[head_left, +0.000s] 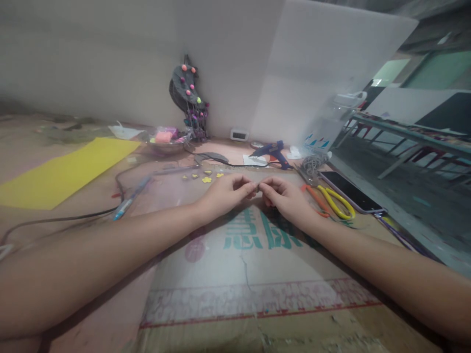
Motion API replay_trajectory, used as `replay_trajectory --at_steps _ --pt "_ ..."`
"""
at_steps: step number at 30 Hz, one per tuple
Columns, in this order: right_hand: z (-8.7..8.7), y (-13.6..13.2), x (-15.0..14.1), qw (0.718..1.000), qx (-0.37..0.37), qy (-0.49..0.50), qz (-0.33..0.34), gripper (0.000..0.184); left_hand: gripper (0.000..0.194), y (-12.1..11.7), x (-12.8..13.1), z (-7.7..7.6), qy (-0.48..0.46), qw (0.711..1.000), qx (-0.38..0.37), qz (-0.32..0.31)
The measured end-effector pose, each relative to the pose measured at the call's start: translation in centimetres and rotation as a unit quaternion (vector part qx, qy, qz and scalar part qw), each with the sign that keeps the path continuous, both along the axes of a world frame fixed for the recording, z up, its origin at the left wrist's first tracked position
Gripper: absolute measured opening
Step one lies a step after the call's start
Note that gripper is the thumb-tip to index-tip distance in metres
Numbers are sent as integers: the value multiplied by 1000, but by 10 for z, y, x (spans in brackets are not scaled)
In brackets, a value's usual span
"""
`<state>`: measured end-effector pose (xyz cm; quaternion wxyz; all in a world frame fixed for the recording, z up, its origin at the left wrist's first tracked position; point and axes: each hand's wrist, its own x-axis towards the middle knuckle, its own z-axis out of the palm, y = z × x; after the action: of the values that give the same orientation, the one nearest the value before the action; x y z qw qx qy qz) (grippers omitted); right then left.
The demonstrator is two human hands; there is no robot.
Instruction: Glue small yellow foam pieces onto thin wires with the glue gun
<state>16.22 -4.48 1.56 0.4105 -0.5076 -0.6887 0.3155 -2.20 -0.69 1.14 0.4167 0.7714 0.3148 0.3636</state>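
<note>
My left hand (235,190) and my right hand (281,194) meet over the middle of the table, fingertips pinched close together. Between them is a tiny dark piece, too small to name; both pinches seem to touch it. Just beyond my left hand lie several small yellow flower cutouts (206,180). A blue glue gun (274,153) rests behind my hands, its nozzle pointing left. Scissors with orange and yellow handles (336,202) lie beside my right wrist.
A yellow sheet (69,171) and a blue pen (128,201) lie left. At the back stand a bowl of pompoms (167,139), a grey crescent ornament (186,88) and a small digital clock (239,134). A phone (351,191), grey yarn (312,164) and a bottle (326,122) are right.
</note>
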Motion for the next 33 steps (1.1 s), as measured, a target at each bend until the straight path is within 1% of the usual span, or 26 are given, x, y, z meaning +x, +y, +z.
replay_trajectory --at_steps 2,7,14,19,24,29,33 --pt "1 -1 -1 1000 7 -15 -1 33 29 0 0 1 6 1000 13 5" --pt "3 -3 -3 999 13 -46 -10 29 27 0 0 1 10 1000 15 17" --pt "0 -3 -2 996 41 -81 -6 28 28 -2 1 4 24 999 25 25" --pt "0 -3 -2 996 42 -82 -4 28 33 -2 0 4 13 999 25 23" --pt "0 -4 -1 995 49 -90 -9 28 26 1 0 2 4 1000 10 25" --pt "2 -5 -2 997 43 -65 -5 28 34 4 1 -1 -4 1000 12 17" --pt "5 -6 -3 998 44 -54 -9 28 30 2 1 -2 2 1000 -2 7"
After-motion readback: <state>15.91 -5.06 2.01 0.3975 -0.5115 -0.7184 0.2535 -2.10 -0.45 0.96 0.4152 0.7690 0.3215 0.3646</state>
